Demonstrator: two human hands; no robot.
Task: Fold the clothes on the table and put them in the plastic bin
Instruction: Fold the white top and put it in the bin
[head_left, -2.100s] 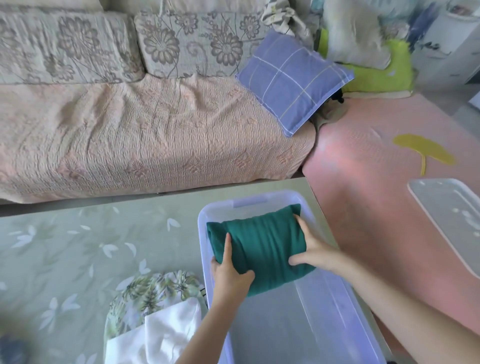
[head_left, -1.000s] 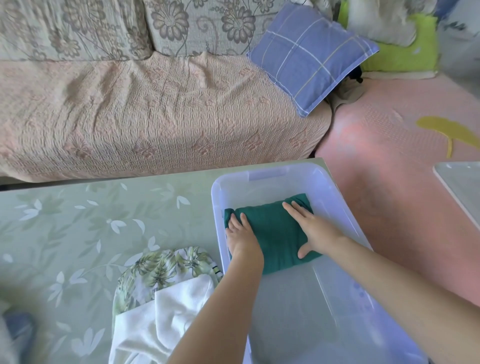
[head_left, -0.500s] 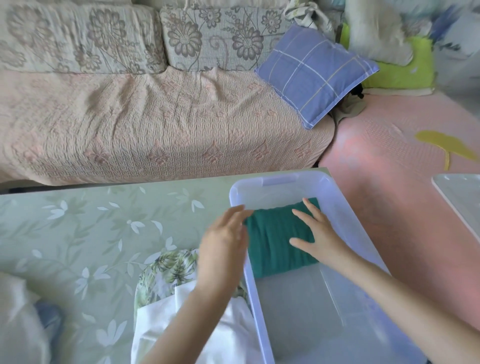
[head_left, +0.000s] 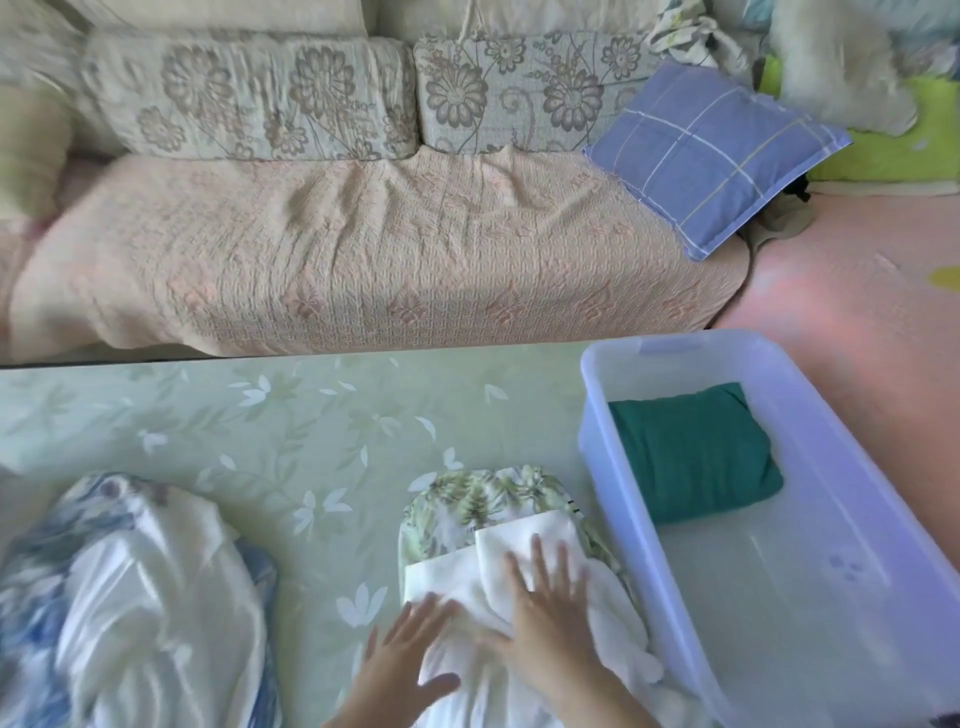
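Beside the plastic bin (head_left: 593, 447), left hand (head_left: 400, 670) and right hand (head_left: 545, 618) press flat, grip released, on the white garment (head_left: 447, 577).

The left grip (head_left: 400, 660) is a person's bare hand, uncovered down to the wrist, and the left forearm (head_left: 358, 716) behind it is bare too as far as the bottom edge of the view. The right grip (head_left: 545, 621) is likewise a bare hand, and the right forearm (head_left: 610, 701) shows only skin up to the same edge. Both have slender fingers (head_left: 537, 569). Motion blur softens their outlines, most of all toward the tips, so nails and any fine marks on the skin cannot be made out.
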